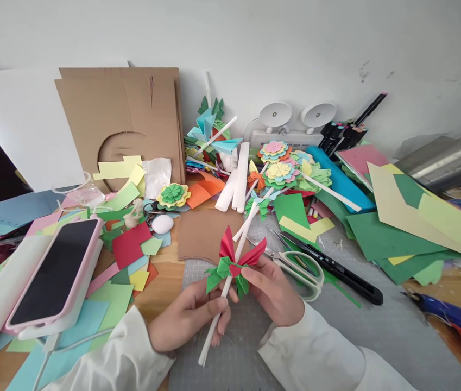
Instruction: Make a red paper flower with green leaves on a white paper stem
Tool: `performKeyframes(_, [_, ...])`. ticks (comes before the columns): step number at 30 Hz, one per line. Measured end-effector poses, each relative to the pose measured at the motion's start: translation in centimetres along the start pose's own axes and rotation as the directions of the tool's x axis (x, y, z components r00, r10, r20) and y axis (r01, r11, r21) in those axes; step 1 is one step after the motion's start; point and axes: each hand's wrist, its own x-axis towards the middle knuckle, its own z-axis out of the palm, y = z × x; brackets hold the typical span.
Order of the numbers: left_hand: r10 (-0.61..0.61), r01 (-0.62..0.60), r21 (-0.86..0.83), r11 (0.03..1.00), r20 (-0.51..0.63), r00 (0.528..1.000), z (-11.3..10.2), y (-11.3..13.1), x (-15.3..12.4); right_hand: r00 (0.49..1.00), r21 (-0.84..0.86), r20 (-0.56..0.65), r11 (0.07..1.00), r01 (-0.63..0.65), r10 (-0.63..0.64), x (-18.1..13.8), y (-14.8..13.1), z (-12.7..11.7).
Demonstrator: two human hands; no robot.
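My left hand [195, 315] is wrapped round the lower part of a white rolled-paper stick [213, 331], which slants up and away from me. On the stick sit red folded-paper petals [253, 253] and green folded-paper leaves [218, 274], together forming a paper flower. The thumb and fingers of my right hand [275, 290] pinch this flower where red and green meet. Its fingertips partly cover the green leaf on that side. Just right of my right hand lie white-handled scissors [301, 274] and a black utility knife [336, 271].
A grey cutting mat [377, 342] lies beneath my hands. Finished paper flowers [279, 172] and rolled white tubes [240, 176] lie behind. At left are a phone [55, 271] and paper scraps [130, 244]; at right, green sheets [389, 239] and a blue glue gun [454, 315].
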Motion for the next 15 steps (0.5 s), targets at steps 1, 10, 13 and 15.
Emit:
performKeyframes(1, [0.000,0.000,-0.005,1.000,0.003,1.000,0.0,0.0,-0.1,1.000,0.007,0.011,1.000,-0.002,0.002,0.0,0.0,0.0])
performKeyframes(10, [0.204,-0.205,-0.001,0.979,-0.083,0.975,0.0,0.8,-0.4,0.997,-0.081,-0.073,0.996,0.025,-0.031,0.0,0.2,-0.4])
performKeyframes(13, [0.210,-0.200,0.069,0.977,-0.229,0.950,-0.1,1.0,-0.2,0.999,-0.132,-0.031,0.990,0.039,-0.044,0.0,0.3,-0.3])
performKeyframes(15, [0.240,-0.212,0.120,0.970,-0.311,0.920,-0.2,1.1,0.0,0.999,-0.174,-0.002,0.984,0.042,-0.043,-0.1,0.3,-0.2])
